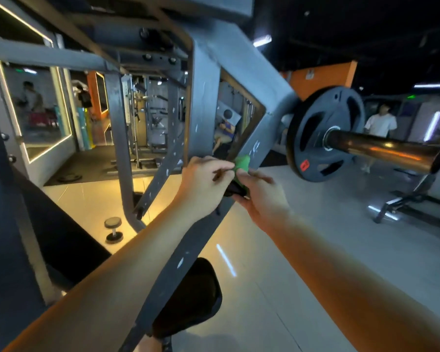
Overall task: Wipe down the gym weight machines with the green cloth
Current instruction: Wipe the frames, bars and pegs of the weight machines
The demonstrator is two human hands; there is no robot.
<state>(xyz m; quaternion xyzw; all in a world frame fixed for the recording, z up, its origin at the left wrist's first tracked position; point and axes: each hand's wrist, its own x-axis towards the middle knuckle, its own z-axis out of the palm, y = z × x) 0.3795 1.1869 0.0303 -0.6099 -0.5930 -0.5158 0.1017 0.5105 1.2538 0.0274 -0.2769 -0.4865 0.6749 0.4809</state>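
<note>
Left hand (203, 181) pinches green cloth (242, 162) beside grey machine frame (206, 102); right hand (261, 194), fingers curled, grips cloth's lower edge.

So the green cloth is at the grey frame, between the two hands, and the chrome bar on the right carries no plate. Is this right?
Not quite: in the head view the chrome bar carries one black weight plate. The rest holds: the green cloth is at the grey frame, between the left hand and the right hand.
</note>
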